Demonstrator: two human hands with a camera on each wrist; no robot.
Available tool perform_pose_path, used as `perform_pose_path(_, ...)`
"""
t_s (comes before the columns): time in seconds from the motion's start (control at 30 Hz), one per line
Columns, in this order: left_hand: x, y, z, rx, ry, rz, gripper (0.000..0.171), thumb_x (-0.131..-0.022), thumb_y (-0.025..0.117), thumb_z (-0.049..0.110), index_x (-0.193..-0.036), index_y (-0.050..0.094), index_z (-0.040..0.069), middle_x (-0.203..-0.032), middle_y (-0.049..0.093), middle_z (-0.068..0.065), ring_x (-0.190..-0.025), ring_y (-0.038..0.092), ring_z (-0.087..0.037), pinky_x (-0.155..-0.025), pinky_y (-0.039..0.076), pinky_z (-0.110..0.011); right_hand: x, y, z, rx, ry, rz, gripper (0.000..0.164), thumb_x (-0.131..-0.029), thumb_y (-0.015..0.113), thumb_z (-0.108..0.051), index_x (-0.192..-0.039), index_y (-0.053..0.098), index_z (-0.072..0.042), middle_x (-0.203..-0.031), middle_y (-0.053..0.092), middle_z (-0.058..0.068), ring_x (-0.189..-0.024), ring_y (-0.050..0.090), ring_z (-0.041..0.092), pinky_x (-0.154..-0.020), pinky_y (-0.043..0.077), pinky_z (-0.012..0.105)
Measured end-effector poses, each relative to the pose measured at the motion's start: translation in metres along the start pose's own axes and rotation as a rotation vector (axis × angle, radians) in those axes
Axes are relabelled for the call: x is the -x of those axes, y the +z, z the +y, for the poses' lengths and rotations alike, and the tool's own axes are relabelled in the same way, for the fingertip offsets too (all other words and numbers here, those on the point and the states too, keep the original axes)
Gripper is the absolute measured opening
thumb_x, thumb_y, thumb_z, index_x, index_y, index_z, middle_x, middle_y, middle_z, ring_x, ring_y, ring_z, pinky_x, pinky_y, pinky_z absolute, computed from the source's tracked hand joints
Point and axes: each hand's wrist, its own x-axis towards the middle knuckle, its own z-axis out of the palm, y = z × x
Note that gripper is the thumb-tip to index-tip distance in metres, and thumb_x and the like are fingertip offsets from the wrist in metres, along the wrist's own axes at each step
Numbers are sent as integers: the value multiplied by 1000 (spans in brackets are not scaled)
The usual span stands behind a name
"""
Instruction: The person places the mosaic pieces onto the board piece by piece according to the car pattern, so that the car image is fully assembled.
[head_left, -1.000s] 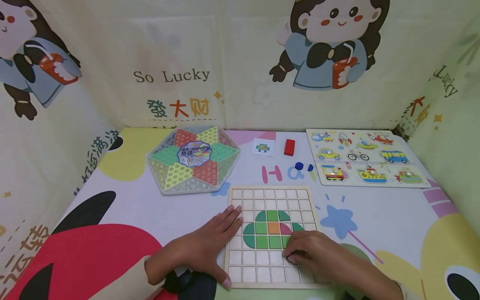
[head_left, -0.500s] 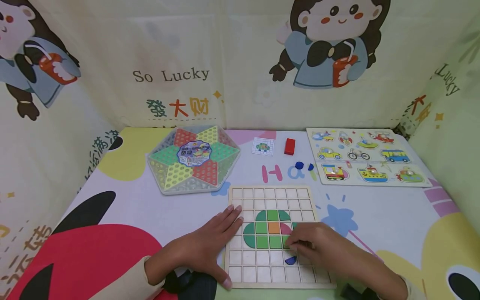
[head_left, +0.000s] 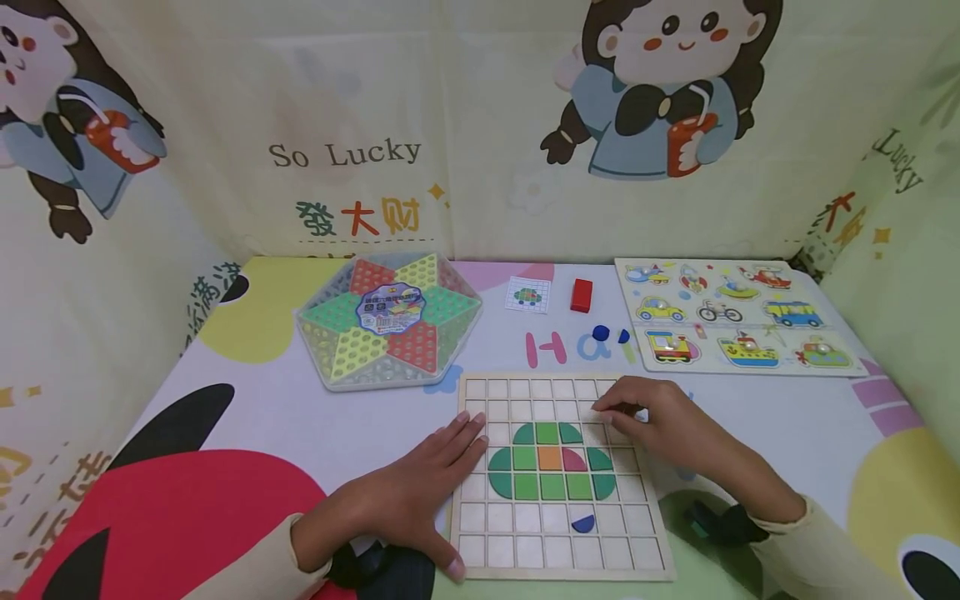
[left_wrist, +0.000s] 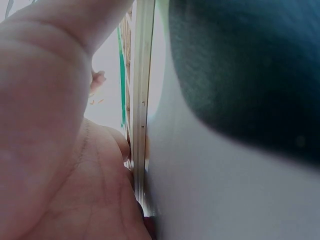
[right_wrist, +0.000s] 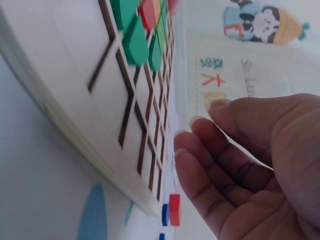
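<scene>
A wooden grid board (head_left: 562, 570) lies on the table with green pieces, an orange square (head_left: 550, 458) and a pinkish-red quarter piece (head_left: 573, 459) set in its cells. Below that pattern lies a blue half-round piece (head_left: 582, 524). My left hand (head_left: 408, 487) rests along the board's left edge, fingers straight and thumb at the lower corner. Above the board's upper right part is my right hand (head_left: 648, 410); the right wrist view shows its fingers (right_wrist: 192, 172) loosely bent, with nothing between them and the thumb.
Behind the board are a small pattern card (head_left: 527, 295), a red block (head_left: 581, 296) and two blue pieces, one round (head_left: 601, 332) and one smaller (head_left: 624, 336). A hexagonal Chinese checkers box (head_left: 390, 321) lies back left, a vehicle picture puzzle (head_left: 735, 317) back right.
My right hand has moved up and away from the pattern's right end, uncovering the green pieces there. The blue half-round piece, let go earlier, stays below. The left hand has not moved.
</scene>
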Motion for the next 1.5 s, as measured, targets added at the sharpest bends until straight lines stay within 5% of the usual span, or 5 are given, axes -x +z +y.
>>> perform_pose_path(0.57,0,0,1,-8,-3,-2,128,-65,72,73,-158,7,14,-162,-11,2,-146,-14,-21,-115,9,-51,-32,-14,35,82,128,160,23,-87,70,2,-109,72,-3,-102,67,7,-88,63,22,-73,55,29)
perform_pose_path(0.8,0,0,1,16,-14,-11,128,-64,72,73,-158,6,16,-162,-11,3,-146,-14,-20,-115,8,-52,-49,-18,44,63,219,144,23,-90,68,-2,-113,71,-2,-111,66,15,-97,61,29,-80,55,43)
perform_pose_path(1.1,-1,-1,2,7,6,-3,128,-66,74,71,-158,5,15,-162,-12,2,-146,-15,-21,-115,8,-52,-67,-23,50,29,352,145,25,-93,65,-7,-117,68,-1,-114,65,16,-101,58,30,-87,50,46)
perform_pose_path(1.5,-1,-1,2,-15,-1,-10,127,-65,72,72,-158,6,15,-162,-11,1,-146,-13,-22,-115,8,-52,-77,-18,58,56,362,122,25,-94,63,-4,-118,68,1,-109,60,16,-98,52,31,-87,48,45)
